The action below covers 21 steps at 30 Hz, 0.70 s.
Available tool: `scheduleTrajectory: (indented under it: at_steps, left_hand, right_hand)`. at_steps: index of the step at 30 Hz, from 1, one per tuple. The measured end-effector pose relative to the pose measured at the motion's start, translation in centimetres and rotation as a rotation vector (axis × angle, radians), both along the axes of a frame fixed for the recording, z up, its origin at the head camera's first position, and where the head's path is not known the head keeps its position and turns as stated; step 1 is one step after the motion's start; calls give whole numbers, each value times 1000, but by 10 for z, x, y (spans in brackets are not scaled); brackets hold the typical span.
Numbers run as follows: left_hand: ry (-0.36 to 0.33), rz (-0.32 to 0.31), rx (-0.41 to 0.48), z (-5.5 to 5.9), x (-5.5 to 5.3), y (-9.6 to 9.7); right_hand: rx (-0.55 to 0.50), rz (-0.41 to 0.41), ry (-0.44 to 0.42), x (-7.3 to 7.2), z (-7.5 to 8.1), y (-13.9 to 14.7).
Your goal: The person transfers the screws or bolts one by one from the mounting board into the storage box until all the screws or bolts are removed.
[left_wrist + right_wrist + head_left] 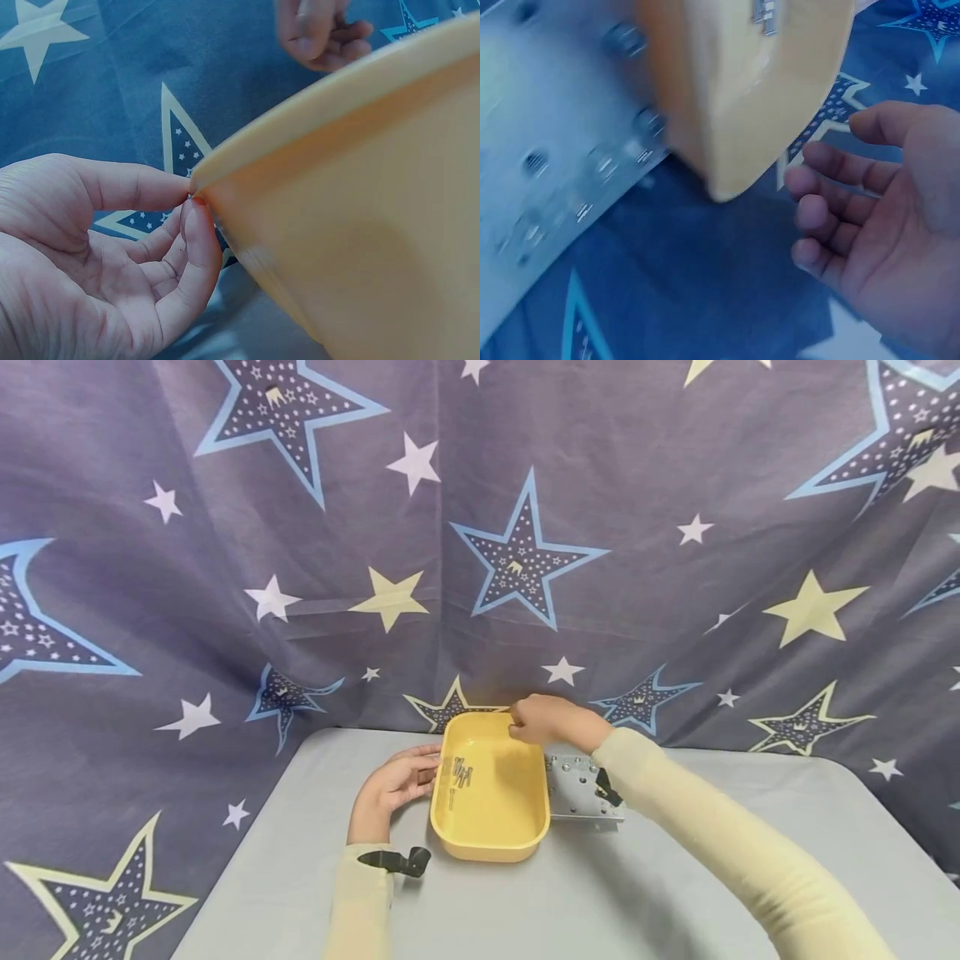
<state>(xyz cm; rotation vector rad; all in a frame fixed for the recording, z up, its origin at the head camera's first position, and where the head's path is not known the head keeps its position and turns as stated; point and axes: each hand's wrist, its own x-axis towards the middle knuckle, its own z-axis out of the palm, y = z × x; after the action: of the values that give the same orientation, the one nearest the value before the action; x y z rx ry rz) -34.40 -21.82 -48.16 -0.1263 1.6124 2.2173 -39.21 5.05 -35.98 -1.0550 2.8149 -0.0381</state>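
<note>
A yellow plastic tray (498, 789) stands raised or tilted in the wrist views, its far side near the curtain. My left hand (403, 778) pinches its left rim between thumb and finger, plain in the left wrist view, where the tray's side wall (360, 247) fills the right half. Several small metal screws (461, 775) lie inside toward the left. Just off the tray's far right corner is my right hand (900, 217), fingers loosely bent with nothing in them and a gap to the rim in the right wrist view.
A silver metal plate (581, 789) with holes and bolts in it lies on the grey table (247, 860), right beside the tray and partly behind my right wrist. A star-patterned curtain (637, 635) hangs along the table's back edge.
</note>
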Motion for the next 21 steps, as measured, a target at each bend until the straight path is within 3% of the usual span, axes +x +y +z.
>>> scheduleTrajectory:
  at_steps: [1, 3, 11, 15, 21]
  left_hand:
    - [-2, 0, -2, 0, 0, 0]
    - [-2, 0, -9, 0, 0, 0]
    - [7, -12, -6, 0, 0, -3]
    - [14, -20, -8, 1, 1, -3]
    - [14, -24, -13, 2, 2, -3]
  right_hand:
    - [18, -20, 10, 10, 9, 3]
    - [42, -8, 70, 12, 7, 12]
    - [131, 134, 321, 13, -21, 50]
    - [193, 179, 380, 13, -34, 66]
    - [203, 244, 487, 8, -51, 87]
